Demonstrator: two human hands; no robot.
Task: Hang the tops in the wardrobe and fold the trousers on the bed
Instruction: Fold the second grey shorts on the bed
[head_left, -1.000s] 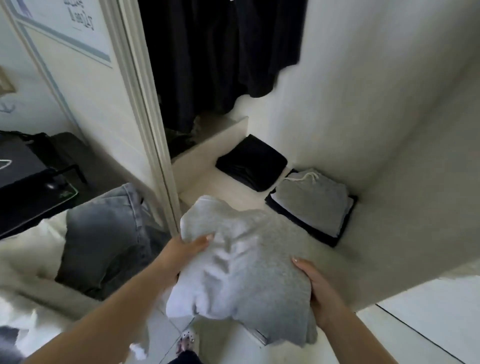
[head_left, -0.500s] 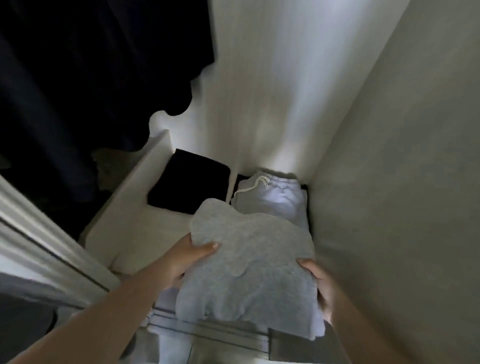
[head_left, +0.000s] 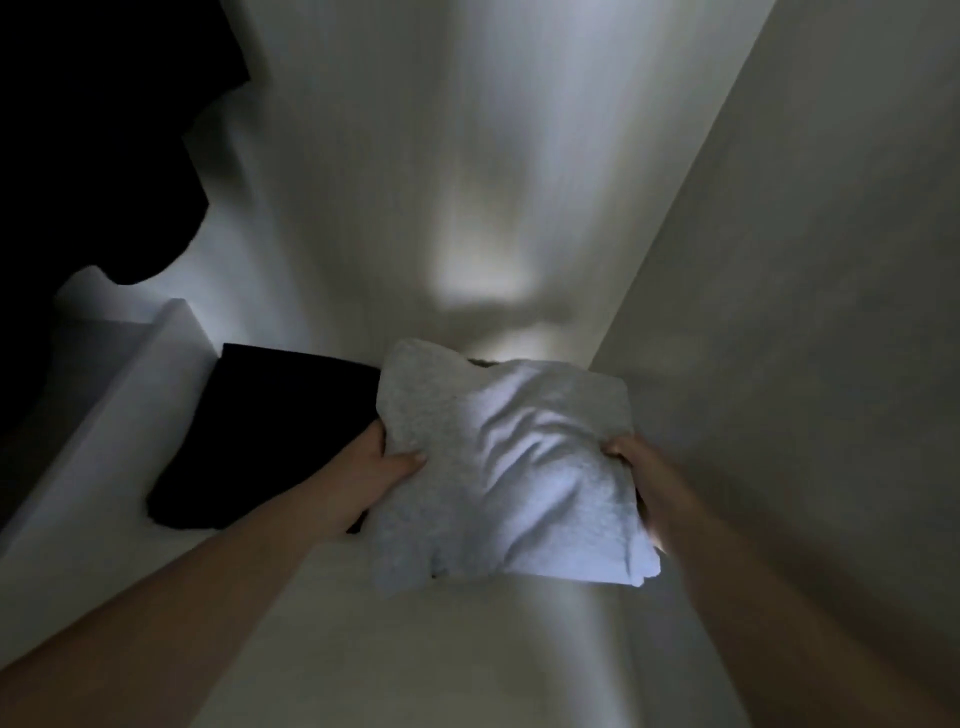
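Grey folded sweatpants (head_left: 498, 467), pinched at each side by the left hand (head_left: 387, 467) and right hand (head_left: 636, 467), hover beside a black folded garment (head_left: 270, 431); loose grip could unravel folds.

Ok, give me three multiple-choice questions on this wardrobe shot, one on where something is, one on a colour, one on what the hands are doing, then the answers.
1. Where does the black folded garment lie relative to the grey folded garment?
A. To its left
B. To its right
C. On top of it

2. What colour are the hanging clothes at upper left?
A. White
B. Red
C. Dark, near black

3. How is the grey garment held?
A. Left hand only
B. Both hands grip its sides
C. By neither hand

Answers: 1 A, it sits on the wardrobe shelf to the left. 2 C, they show as a dark mass. 3 B, the left hand and right hand clasp opposite edges.
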